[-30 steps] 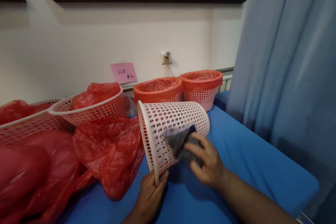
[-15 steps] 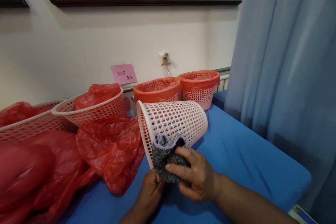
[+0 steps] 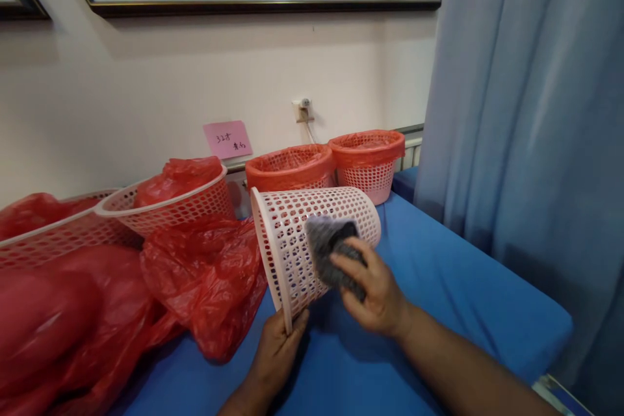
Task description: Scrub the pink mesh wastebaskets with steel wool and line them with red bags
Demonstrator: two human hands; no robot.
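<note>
A pale pink perforated plastic wastebasket (image 3: 287,234) lies on its side, its open mouth turned left. My left hand (image 3: 279,346) grips the lower part of its rim, fingers closed round the edge. In my right hand (image 3: 375,296) is a bunched dark grey cloth (image 3: 329,250), pressed against or just over the basket's side wall; motion blurs the cloth a little. Crumpled red plastic bags (image 3: 209,279) lie just left of the basket mouth.
Two upright baskets with red liners, a nearer one (image 3: 290,166) and a farther one (image 3: 368,149), stand behind. More baskets (image 3: 160,208) with red bags are at left. Everything rests on a blue-covered bed (image 3: 453,292). A blue curtain (image 3: 497,110) hangs at right; a pink note (image 3: 227,139) is on the wall.
My right hand has moved the cloth up and right, from near the rim to the middle of the basket's side. My left hand stays at the rim.
</note>
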